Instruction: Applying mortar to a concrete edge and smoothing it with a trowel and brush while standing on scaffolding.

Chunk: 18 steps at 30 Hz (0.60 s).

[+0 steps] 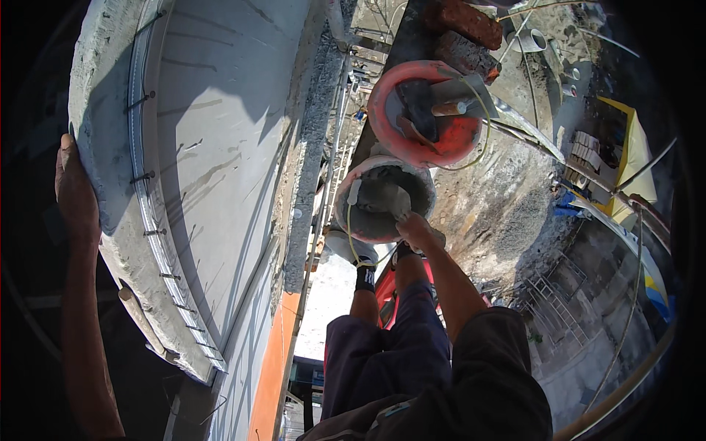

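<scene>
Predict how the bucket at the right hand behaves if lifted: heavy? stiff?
Probably heavy for its size: the bucket holds a grey, mortar-like mix. The shell likely stays stiff, since its rim looks round and unbuckled. The thin, curved handle hangs over the side, so it may flex.

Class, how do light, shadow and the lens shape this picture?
Head view: broad shadows cross the sunlit grey panel, and the pale surface beside the legs is nearly washed out; head view: the left hand looks dimmer than the right hand; head view: black fills the corners around the fisheye image.
</scene>
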Tool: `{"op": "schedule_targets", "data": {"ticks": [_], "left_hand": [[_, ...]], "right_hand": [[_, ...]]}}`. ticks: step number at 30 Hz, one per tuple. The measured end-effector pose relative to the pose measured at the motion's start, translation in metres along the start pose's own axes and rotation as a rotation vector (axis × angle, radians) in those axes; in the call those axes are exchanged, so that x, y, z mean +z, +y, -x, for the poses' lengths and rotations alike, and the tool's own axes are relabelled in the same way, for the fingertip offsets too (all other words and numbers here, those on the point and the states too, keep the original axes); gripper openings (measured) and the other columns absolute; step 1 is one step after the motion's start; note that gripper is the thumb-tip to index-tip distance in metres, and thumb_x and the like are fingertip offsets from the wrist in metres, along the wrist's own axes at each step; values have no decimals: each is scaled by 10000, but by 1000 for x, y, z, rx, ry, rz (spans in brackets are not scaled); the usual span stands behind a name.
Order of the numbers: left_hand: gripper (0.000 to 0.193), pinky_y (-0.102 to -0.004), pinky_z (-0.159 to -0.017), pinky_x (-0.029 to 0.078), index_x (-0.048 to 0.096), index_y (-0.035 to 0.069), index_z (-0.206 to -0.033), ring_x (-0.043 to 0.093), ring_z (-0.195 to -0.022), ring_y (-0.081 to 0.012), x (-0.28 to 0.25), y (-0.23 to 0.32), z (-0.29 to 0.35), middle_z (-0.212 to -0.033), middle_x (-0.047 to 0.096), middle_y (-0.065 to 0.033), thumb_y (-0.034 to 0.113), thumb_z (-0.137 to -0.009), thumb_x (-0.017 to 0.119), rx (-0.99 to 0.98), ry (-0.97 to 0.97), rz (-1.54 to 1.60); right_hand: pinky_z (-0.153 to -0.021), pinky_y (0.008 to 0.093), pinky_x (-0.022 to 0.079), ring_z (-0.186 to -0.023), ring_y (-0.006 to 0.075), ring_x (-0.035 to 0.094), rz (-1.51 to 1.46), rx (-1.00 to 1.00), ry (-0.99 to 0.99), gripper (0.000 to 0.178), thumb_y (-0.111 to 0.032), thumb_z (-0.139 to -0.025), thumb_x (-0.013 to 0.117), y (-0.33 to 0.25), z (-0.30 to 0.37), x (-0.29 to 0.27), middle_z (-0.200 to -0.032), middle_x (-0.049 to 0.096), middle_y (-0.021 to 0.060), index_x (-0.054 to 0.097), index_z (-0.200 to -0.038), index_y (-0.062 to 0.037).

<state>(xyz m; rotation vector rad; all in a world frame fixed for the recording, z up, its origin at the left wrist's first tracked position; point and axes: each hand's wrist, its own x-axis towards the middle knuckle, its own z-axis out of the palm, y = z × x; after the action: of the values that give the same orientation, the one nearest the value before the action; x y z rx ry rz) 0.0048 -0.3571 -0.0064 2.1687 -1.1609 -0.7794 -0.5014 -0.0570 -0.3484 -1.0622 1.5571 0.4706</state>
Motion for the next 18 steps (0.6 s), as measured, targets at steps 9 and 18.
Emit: {"op": "schedule_targets", "data": {"ticks": [9,18], "left_hand": [[551,-274,-984,422,493,12,-1394,558,-1092,-117,3,-6,-9,-1240,598,-64,442,-1059,413,-13,-8,40],[561,-279,-984,418,528,3,-1360,565,-1067,-121,-5,-9,-6,-1196,625,-67,461,-1051,425,30,-15,40]], "right_hand": [[-834,498,531,-953,463,653,488,-134,-41,405,-316,-885,551,13,-10,-10,-958,681,292,616,-1083,31],[-552,376,542,-606,211,658,-411,53,-182,244,-195,-899,596,6,-40,6,-746,657,125,643,-1028,7]]}}
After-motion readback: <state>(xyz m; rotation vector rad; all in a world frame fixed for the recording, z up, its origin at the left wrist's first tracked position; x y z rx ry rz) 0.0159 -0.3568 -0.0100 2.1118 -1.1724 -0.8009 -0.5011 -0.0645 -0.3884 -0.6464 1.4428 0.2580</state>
